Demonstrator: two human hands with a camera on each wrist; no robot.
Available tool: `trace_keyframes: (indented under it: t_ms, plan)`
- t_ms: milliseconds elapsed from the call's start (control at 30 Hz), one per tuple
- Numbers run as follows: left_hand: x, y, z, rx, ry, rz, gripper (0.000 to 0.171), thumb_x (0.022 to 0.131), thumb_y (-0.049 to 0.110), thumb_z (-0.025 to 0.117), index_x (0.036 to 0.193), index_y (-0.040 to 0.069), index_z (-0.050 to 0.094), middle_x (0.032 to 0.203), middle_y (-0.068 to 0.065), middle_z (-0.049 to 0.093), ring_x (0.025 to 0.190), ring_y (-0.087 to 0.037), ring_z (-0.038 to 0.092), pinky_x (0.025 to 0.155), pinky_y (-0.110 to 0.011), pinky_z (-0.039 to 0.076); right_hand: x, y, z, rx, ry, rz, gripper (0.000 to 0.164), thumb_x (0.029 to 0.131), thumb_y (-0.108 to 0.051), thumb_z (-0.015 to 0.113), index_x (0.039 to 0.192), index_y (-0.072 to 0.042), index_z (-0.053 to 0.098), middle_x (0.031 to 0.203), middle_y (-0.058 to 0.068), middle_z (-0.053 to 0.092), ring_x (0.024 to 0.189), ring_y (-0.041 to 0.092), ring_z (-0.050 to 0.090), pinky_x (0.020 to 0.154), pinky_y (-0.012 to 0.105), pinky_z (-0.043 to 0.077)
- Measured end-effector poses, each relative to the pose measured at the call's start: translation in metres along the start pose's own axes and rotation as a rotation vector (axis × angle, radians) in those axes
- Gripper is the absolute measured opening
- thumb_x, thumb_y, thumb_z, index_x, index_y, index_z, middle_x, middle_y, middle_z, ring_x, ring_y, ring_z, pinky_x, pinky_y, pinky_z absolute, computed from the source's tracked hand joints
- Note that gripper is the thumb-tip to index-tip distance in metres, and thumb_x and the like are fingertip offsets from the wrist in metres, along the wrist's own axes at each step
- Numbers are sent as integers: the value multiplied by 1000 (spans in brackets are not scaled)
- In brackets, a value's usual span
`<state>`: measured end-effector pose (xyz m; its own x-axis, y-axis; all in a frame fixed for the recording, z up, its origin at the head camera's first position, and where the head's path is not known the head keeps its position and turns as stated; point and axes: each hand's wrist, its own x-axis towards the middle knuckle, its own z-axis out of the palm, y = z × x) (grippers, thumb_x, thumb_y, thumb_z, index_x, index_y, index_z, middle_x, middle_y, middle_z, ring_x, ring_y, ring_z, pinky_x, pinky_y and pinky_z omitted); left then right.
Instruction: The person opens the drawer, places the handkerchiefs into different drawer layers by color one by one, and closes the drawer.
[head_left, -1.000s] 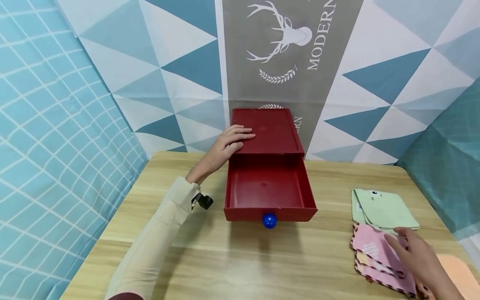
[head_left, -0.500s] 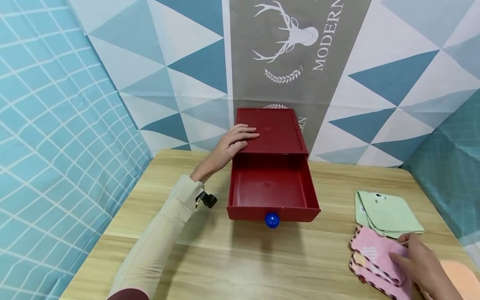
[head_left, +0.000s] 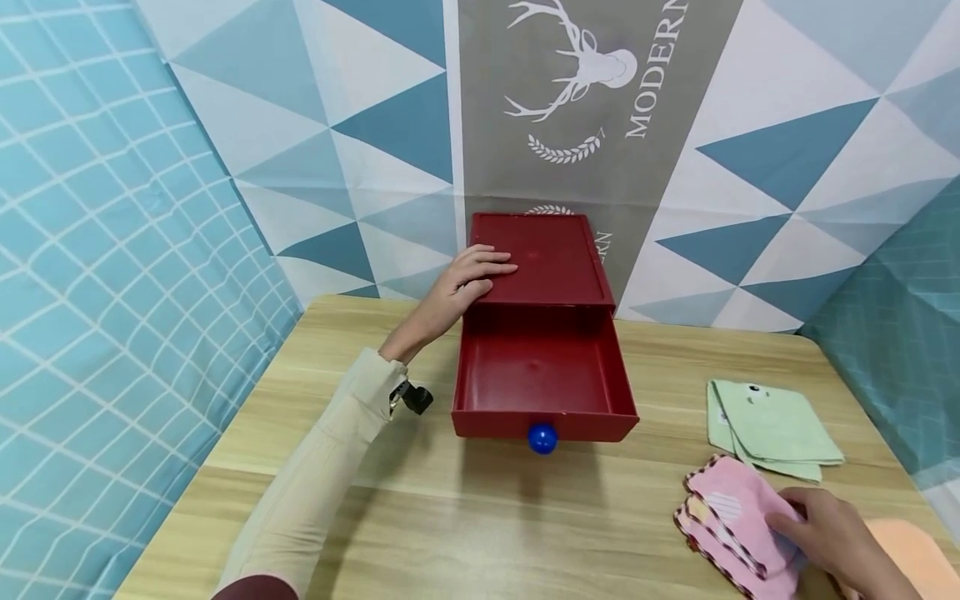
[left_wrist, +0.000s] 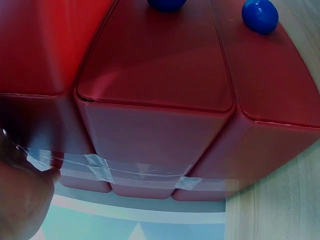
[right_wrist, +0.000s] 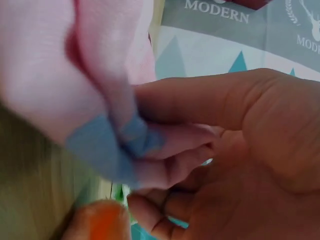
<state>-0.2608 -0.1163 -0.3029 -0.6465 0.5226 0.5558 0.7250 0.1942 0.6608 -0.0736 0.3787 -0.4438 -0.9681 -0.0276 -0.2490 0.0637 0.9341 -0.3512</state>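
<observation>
My left hand (head_left: 457, 290) rests on the top left edge of a red plastic drawer cabinet (head_left: 551, 260), fingers lying across its top. Its pulled-out top drawer (head_left: 540, 379) has a blue ball knob (head_left: 542, 438) and holds nothing. In the left wrist view the cabinet's side shows several stacked red sections (left_wrist: 155, 65), with clear tape across them; the hand (left_wrist: 22, 200) is partly cut off. At the right, my right hand (head_left: 836, 533) pinches a folded pink towel (head_left: 750, 508) with dark striped edging. Thumb and fingers (right_wrist: 185, 102) grip its blue-patched corner (right_wrist: 97, 142).
A folded light green towel (head_left: 787, 425) lies just behind the pink one. A peach cloth (head_left: 915, 550) lies at the right front, partly behind the right arm. Patterned cloth walls (head_left: 360, 125) stand behind the wooden table (head_left: 420, 517) and at its sides.
My right hand has come down on the pink towel, taken hold of it and drawn it slightly left, away from the green one. The left hand stays on the cabinet.
</observation>
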Motion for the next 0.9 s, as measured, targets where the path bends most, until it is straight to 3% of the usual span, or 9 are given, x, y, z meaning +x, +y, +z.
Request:
trace_keyframes:
  t_ms: [133,167,267,367,467,633,767,900]
  plan:
    - [0,0,0,0,-1,-6,38,98,-2,42,131,-5,61,142,-25,50,140,-44,30,117,-49,23,-4,-7,-1,36,92,-32,45,89,-25,74,110,13,65,102,31,67,93,44,64,76,58,51]
    - [0,0,0,1,-2,-7,38,98,-2,42,131,-5,61,142,-25,50,140,-44,30,117,-49,23,-6,-10,-1,39,115,-36,44,89,-26,73,110,12,65,101,29,68,92,42,65,74,54,52]
    - [0,0,0,-4,-3,-5,38,99,-2,42,131,-6,61,142,-26,50,140,-44,30,117,-49,23,-11,-17,-2,51,175,-68,34,92,-23,71,111,4,67,83,16,67,77,25,62,63,38,50]
    - [0,-1,0,-4,-2,-4,38,98,-3,41,131,-9,60,142,-27,49,140,-44,30,118,-47,23,-17,-25,-2,75,261,-112,22,93,-18,69,110,-4,68,67,0,54,62,7,45,55,26,35]
    - [1,-2,1,-3,0,5,38,98,-3,41,131,-9,59,143,-27,49,140,-44,30,118,-47,22,-22,-33,-3,116,348,-166,18,92,-15,70,109,-8,69,63,-5,47,55,2,36,50,24,32]
    - [2,-2,1,3,0,12,39,98,-3,41,131,-7,60,143,-27,49,141,-44,29,118,-48,21,-29,-43,-12,150,434,-205,17,90,-14,73,107,-10,72,68,-8,56,55,1,39,48,22,33]
    - [1,-2,1,6,6,-3,39,97,-3,40,131,-8,60,143,-27,49,141,-43,29,119,-44,21,-33,-48,-19,131,490,-236,18,86,-10,76,105,-11,74,73,-10,60,59,0,40,50,20,32]
    - [0,-2,2,19,6,-20,40,97,-1,41,131,-5,61,143,-25,49,142,-41,29,120,-44,20,-38,-56,-24,102,508,-236,19,85,-10,77,104,-11,73,66,-11,52,56,0,38,49,21,29]
